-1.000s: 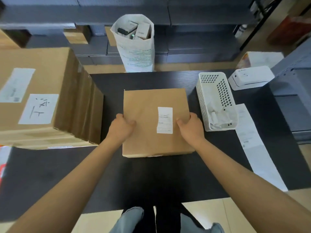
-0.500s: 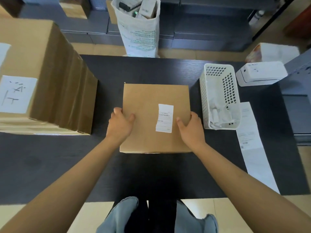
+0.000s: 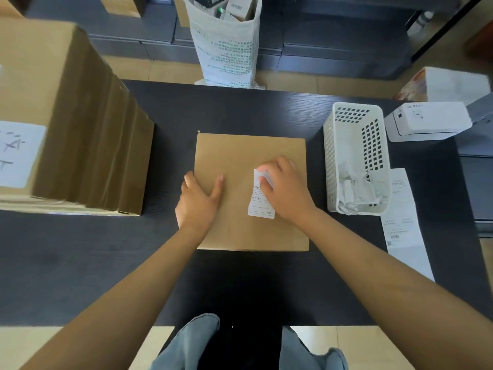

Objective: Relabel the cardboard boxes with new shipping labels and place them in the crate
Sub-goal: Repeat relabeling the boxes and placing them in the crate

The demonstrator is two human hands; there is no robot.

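A flat brown cardboard box (image 3: 240, 156) lies on the black table (image 3: 80, 263) in front of me. A white shipping label (image 3: 260, 206) is stuck on its top, right of centre. My right hand (image 3: 285, 193) rests on the label's upper end, fingertips curled at its top edge, which looks slightly lifted. My left hand (image 3: 197, 201) lies flat on the box's left edge, thumb over the side, pressing it down.
A big stack of cardboard boxes (image 3: 66, 116) stands at the left. A white perforated basket (image 3: 354, 124) with crumpled paper stands right of the box. A label printer (image 3: 426, 121) and a strip of labels (image 3: 402, 222) lie further right. A white sack (image 3: 226, 49) stands behind the table.
My right hand left the box's right edge and moved onto the label's top. My left hand stayed at the left edge. The view tilted down a little.
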